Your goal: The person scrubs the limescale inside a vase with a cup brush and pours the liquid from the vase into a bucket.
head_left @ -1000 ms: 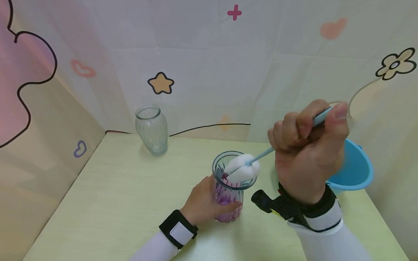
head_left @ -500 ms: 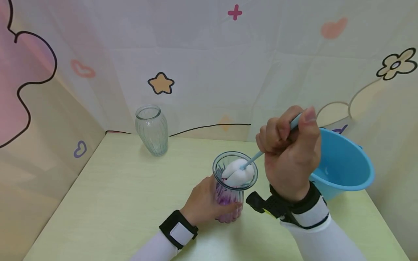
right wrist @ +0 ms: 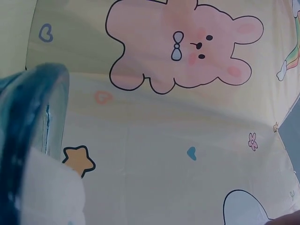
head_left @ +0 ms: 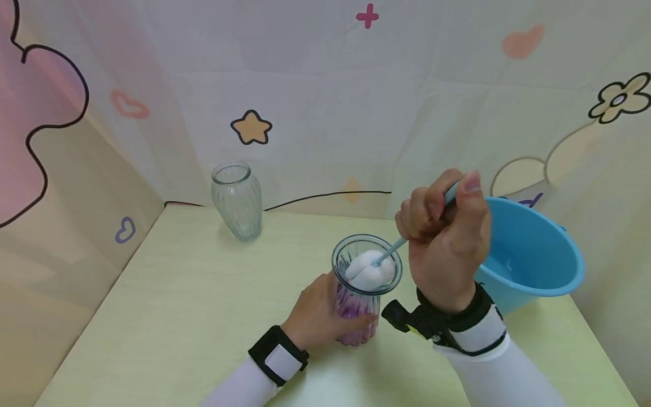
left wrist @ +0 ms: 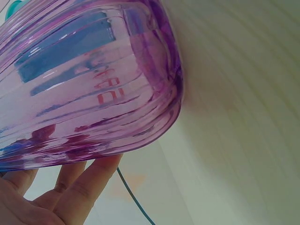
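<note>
The purple vase stands upright near the middle of the table, a little toward its front edge, and your left hand wraps its ribbed body, fingers curled round the glass, which reads as bracing it so it cannot tip or turn. The left wrist view shows those fingers lying under the tinted wall. Your right hand is fisted round the pale blue handle of the sponge brush, thumb on top, a grip that lets you press down along the handle. The white sponge head sits in the vase mouth, about level with the rim. The blue bucket tilts by the table's right edge, just beside your right hand. 1 clear vase stands at the back edge, well apart.
</note>
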The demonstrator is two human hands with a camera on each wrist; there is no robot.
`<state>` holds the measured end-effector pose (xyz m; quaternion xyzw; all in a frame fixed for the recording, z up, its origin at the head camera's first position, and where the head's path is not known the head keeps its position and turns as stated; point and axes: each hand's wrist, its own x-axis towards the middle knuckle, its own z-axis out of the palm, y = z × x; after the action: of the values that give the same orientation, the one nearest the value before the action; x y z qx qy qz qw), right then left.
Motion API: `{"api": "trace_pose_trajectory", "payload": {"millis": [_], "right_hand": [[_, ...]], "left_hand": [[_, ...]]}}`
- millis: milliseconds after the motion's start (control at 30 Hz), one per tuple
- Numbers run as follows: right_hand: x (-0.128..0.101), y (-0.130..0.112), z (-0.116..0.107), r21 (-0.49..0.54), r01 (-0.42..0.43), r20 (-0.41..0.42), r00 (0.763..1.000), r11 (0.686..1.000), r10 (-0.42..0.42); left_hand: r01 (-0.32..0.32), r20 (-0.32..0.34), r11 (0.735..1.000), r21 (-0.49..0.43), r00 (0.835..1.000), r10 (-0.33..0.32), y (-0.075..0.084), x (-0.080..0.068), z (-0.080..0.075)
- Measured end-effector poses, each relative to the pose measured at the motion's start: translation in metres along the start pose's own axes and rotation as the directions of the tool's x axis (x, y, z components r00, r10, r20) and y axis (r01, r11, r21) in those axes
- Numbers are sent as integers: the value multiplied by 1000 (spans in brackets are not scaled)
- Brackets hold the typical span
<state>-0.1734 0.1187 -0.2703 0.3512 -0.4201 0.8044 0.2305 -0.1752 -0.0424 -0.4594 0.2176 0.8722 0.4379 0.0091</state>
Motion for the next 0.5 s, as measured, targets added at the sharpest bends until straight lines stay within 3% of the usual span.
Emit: {"api": "trace_pose_trajectory", "payload": {"millis": [233, 500], "right_hand": [[-3, 3, 1, -29, 4, 12, 1000, 1000, -4], [-7, 9, 5, -35, 14, 18, 1000, 999, -14]], "left_hand": [[-12, -10, 1000, 23, 1000, 12, -1, 0, 0], [2, 6, 1000, -15, 1000, -2, 0, 0, -1]]}}
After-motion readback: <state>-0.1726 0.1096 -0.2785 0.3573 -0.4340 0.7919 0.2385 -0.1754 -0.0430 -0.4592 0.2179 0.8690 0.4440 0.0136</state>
